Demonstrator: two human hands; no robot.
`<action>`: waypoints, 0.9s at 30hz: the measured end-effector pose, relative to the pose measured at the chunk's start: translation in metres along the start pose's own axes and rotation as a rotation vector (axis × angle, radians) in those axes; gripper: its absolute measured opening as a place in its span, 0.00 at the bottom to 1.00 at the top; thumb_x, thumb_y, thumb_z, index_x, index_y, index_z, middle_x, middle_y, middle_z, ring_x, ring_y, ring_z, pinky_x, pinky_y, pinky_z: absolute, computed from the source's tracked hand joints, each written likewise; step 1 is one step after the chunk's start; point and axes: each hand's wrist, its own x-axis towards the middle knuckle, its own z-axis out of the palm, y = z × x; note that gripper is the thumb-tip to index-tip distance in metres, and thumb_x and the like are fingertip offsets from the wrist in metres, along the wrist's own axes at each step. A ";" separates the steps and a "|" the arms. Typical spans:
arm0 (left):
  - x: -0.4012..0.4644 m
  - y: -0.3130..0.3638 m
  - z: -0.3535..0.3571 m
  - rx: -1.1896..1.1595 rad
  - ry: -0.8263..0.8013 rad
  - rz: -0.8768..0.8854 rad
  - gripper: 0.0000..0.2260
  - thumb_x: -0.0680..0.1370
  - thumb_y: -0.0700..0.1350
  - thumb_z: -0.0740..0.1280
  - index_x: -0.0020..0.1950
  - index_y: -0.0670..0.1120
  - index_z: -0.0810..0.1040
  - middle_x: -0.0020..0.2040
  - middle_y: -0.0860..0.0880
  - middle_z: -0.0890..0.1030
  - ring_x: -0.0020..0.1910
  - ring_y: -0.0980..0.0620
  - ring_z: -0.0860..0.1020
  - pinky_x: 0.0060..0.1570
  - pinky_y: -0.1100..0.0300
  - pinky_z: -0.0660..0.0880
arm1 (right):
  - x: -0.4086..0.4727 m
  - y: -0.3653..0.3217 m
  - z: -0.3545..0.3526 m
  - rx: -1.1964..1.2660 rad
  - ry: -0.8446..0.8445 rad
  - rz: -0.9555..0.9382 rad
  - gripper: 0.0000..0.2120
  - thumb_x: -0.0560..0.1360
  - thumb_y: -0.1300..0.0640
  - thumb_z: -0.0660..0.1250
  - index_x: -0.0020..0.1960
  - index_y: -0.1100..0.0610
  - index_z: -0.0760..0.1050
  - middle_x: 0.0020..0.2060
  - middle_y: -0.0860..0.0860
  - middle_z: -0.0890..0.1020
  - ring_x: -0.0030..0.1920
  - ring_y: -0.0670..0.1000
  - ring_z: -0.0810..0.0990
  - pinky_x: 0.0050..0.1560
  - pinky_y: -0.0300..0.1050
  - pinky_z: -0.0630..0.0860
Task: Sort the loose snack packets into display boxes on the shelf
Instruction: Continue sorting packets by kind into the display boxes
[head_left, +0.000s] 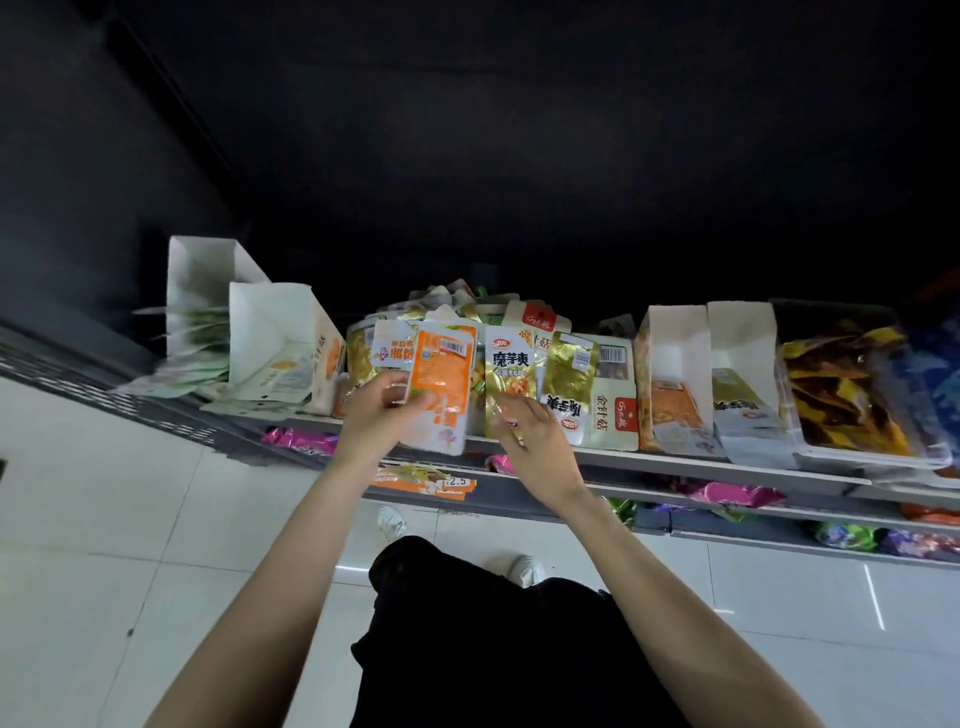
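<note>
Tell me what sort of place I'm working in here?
Most likely a small shop's snack aisle: tiered metal shelves stocked with snack packets, open display boxes on top, and a price tag reading 2.5 on the shelf edge.

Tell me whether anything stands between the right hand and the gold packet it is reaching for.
Nothing visible does. The right hand is already at the gold packet, fingertips on its lower edge. The left hand with its orange packets is off to the side.
</note>
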 end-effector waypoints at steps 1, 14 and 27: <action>-0.006 0.001 0.013 -0.163 -0.024 -0.040 0.13 0.73 0.40 0.72 0.55 0.45 0.74 0.49 0.51 0.81 0.45 0.53 0.80 0.40 0.61 0.74 | -0.004 -0.010 -0.010 0.159 -0.022 0.077 0.17 0.80 0.49 0.58 0.65 0.56 0.72 0.52 0.52 0.80 0.48 0.42 0.77 0.50 0.36 0.72; -0.033 0.026 0.200 -0.292 -0.347 -0.012 0.04 0.75 0.39 0.69 0.48 0.43 0.75 0.36 0.51 0.80 0.28 0.63 0.78 0.28 0.71 0.73 | -0.082 0.025 -0.120 0.403 0.684 0.325 0.19 0.73 0.62 0.72 0.58 0.49 0.69 0.42 0.37 0.78 0.39 0.38 0.81 0.36 0.39 0.80; 0.005 0.024 0.251 0.162 -0.535 -0.063 0.10 0.75 0.45 0.71 0.36 0.43 0.78 0.24 0.52 0.77 0.21 0.59 0.74 0.28 0.68 0.73 | -0.091 0.066 -0.151 0.663 0.502 0.555 0.12 0.74 0.62 0.69 0.58 0.57 0.77 0.47 0.54 0.82 0.41 0.52 0.84 0.35 0.39 0.79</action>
